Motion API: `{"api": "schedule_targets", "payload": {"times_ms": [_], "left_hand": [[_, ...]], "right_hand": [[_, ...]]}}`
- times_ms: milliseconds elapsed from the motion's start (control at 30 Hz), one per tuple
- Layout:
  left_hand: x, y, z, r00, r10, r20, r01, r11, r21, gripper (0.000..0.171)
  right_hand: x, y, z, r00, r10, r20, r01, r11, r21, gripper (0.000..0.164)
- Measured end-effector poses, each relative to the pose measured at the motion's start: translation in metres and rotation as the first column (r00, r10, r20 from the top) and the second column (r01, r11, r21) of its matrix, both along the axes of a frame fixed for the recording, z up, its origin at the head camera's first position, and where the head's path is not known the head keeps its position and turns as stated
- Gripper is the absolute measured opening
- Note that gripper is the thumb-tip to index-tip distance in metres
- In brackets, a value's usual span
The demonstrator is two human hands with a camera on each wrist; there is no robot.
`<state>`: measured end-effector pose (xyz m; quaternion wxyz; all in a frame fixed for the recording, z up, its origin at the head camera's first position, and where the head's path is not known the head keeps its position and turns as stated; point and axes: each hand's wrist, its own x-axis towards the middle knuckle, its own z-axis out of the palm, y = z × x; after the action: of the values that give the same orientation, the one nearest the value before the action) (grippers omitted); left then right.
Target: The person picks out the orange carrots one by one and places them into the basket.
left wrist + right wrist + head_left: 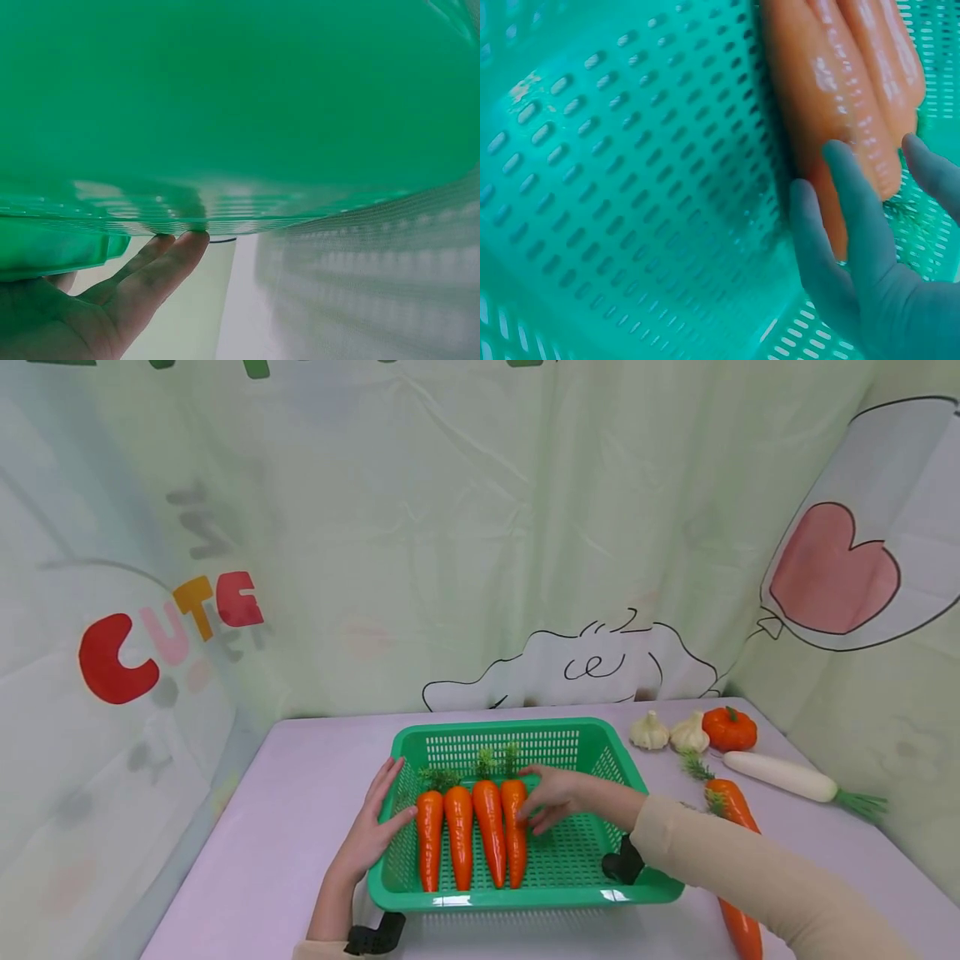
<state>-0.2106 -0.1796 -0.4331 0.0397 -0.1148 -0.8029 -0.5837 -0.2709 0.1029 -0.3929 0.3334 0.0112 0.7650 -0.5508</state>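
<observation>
A green plastic basket (525,898) stands on the table. Inside lie several orange carrots in a row, green tops toward the far side. My left hand (366,837) rests at the basket's left rim, thumb over the edge; in the left wrist view its straight fingers touch the outer wall (247,97). Over the rightmost carrot (515,839) is my right hand (558,792), fingertips at its side. The right wrist view shows this hand (877,277) with spread, slightly bent fingers by the nearest carrot (799,82), not closed round it.
Right of the basket are two garlic bulbs (648,732), an orange-red pumpkin-like vegetable (729,729) and a white radish (780,775). Carrot parts (741,931) show on both sides of my right sleeve (735,860). A printed curtain (420,568) hangs behind the table.
</observation>
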Motion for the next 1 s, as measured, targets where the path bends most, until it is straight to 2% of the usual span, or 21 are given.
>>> {"api": "schedule_targets", "payload": {"times_ms": [267, 600, 767, 1000], "left_hand": [[0.0, 0.0, 0.0, 1.0, 0.01, 0.008, -0.01, 1.0, 0.001, 0.068], [0.003, -0.001, 0.0, 1.0, 0.007, 0.003, -0.007, 1.0, -0.008, 0.066], [0.003, -0.002, 0.0, 1.0, 0.014, 0.001, -0.014, 1.0, -0.013, 0.066], [0.0, -0.002, -0.002, 1.0, 0.015, -0.003, -0.015, 1.0, -0.009, 0.067]], "right_hand": [[0.001, 0.009, 0.018, 1.0, 0.016, 0.015, -0.015, 0.998, -0.06, 0.077], [0.01, 0.032, 0.06, 0.994, 0.102, -0.048, -0.11, 0.97, -0.216, 0.075], [0.018, 0.043, 0.074, 0.983, 0.144, -0.113, -0.167, 0.96, -0.226, 0.074], [0.03, 0.058, 0.083, 0.973, 0.156, -0.17, -0.192, 0.957, -0.218, 0.078]]}}
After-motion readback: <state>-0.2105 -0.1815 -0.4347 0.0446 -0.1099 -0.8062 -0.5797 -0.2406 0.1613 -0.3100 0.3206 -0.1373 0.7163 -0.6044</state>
